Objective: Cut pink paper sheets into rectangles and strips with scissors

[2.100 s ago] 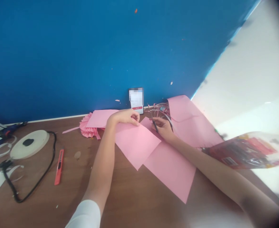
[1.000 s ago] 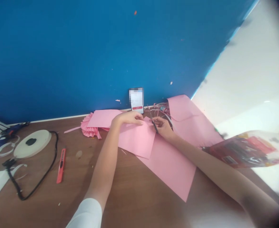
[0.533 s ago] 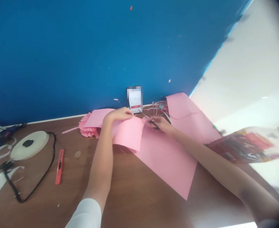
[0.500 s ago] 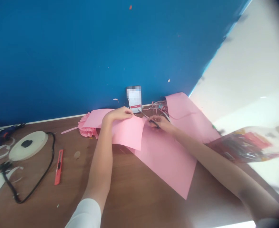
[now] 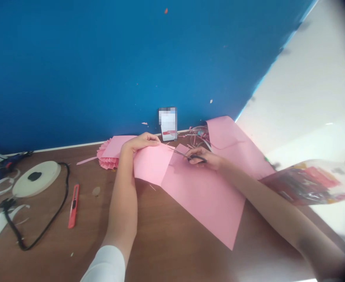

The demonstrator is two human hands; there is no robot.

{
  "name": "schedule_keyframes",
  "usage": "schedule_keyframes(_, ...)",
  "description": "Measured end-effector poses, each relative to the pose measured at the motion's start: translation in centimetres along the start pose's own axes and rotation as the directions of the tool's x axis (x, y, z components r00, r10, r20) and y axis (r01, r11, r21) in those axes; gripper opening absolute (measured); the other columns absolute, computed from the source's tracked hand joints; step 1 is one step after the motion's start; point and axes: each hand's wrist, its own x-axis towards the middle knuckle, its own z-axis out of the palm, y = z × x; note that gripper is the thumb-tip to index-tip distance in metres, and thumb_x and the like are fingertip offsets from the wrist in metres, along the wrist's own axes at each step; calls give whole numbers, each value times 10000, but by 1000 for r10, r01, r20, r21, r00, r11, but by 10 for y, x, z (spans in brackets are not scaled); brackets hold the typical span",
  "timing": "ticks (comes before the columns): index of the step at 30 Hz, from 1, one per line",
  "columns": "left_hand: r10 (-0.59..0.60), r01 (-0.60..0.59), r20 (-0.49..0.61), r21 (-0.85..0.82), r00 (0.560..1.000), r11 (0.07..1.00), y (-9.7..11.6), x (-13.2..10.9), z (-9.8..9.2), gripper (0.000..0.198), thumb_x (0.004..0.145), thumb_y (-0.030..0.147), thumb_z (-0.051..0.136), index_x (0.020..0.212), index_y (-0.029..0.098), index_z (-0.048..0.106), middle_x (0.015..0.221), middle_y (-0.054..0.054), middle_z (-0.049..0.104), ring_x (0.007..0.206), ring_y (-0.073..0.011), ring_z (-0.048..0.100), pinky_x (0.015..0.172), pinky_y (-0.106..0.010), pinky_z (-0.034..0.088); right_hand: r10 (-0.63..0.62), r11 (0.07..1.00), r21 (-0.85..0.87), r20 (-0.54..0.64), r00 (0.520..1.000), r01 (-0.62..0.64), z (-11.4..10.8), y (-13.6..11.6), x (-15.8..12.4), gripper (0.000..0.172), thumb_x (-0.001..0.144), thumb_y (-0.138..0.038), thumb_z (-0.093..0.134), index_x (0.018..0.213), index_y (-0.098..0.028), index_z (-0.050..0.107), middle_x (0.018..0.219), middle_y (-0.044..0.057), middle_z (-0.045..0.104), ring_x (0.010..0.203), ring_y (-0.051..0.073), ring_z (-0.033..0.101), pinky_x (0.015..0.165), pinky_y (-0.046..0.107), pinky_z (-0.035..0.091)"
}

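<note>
My left hand (image 5: 144, 141) pinches the upper edge of a small pink paper piece (image 5: 151, 162), whose right edge lies over a larger pink sheet (image 5: 207, 203). Dark-handled scissors (image 5: 197, 158) are in my right hand (image 5: 203, 154), with the blades pointing left toward the top right corner of the small piece. The larger sheet lies flat on the brown table (image 5: 160, 243), partly under my right forearm. A pleated pink paper bundle (image 5: 107, 159) sits left of my left hand.
A phone (image 5: 169, 124) leans against the blue wall. Paper strips (image 5: 200, 135) and another pink sheet (image 5: 234, 141) lie behind my right hand, a plastic bag (image 5: 316, 182) farther right. A red cutter (image 5: 73, 205), white reel (image 5: 37, 179) and black cable (image 5: 56, 223) are at left.
My left hand and the small pink piece have shifted left. My right hand has moved slightly right and down with the scissors, whose blades now point more to the left.
</note>
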Motion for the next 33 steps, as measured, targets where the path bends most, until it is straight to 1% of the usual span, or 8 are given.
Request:
schedule_keyframes(6, -2, 2, -18, -23, 1000, 1000, 4, -2, -2, 346, 715, 428, 675, 880, 124, 701, 888, -59, 682, 811, -163, 594, 769, -265, 437, -19, 999, 46, 9, 1000, 19, -1, 2, 0, 265, 633, -220, 760, 874, -140, 682, 576, -42, 500, 444, 52, 404, 386, 196, 213)
schedule_keyframes(10, -9, 9, -13, -24, 1000, 1000, 5, -2, -1, 337, 714, 421, 675, 868, 123, 704, 869, -57, 683, 794, -160, 597, 753, -261, 438, -9, 998, 55, 15, 1000, 8, -1, 0, -1, 266, 621, -211, 764, 862, -135, 681, 582, -38, 512, 436, 49, 403, 383, 197, 217)
schedule_keyframes(20, -9, 9, 18, -36, 1000, 999, 8, -1, 0, 308, 708, 398, 677, 854, 128, 704, 846, -40, 685, 775, -140, 591, 743, -237, 427, 9, 999, 50, -5, 1000, -9, 0, -2, -2, 251, 616, -202, 759, 845, -130, 685, 535, -55, 476, 415, 41, 377, 380, 194, 211)
schedule_keyframes(25, -13, 13, 24, -28, 1000, 1000, 10, 0, 2, 322, 703, 403, 677, 866, 126, 701, 844, -43, 683, 766, -139, 594, 734, -242, 434, 8, 999, 40, -14, 1000, -7, 0, -1, -3, 277, 614, -214, 769, 867, -131, 693, 551, -56, 473, 425, 42, 370, 383, 200, 211)
schedule_keyframes(30, -11, 11, 34, -19, 999, 1000, 11, 1, 3, 339, 700, 417, 676, 865, 122, 699, 850, -52, 682, 770, -150, 599, 734, -254, 443, -19, 1000, 21, 15, 1000, 19, -1, 1, -3, 311, 628, -227, 764, 919, -131, 707, 562, -49, 463, 449, 49, 378, 388, 202, 198)
schedule_keyframes(33, -7, 8, 38, -16, 999, 1000, 13, 0, 3, 338, 700, 416, 676, 866, 123, 702, 853, -54, 684, 770, -153, 599, 724, -252, 441, -18, 1000, 12, 10, 1000, 18, -1, 1, -3, 314, 633, -230, 762, 928, -135, 712, 578, -40, 477, 455, 48, 378, 391, 201, 197)
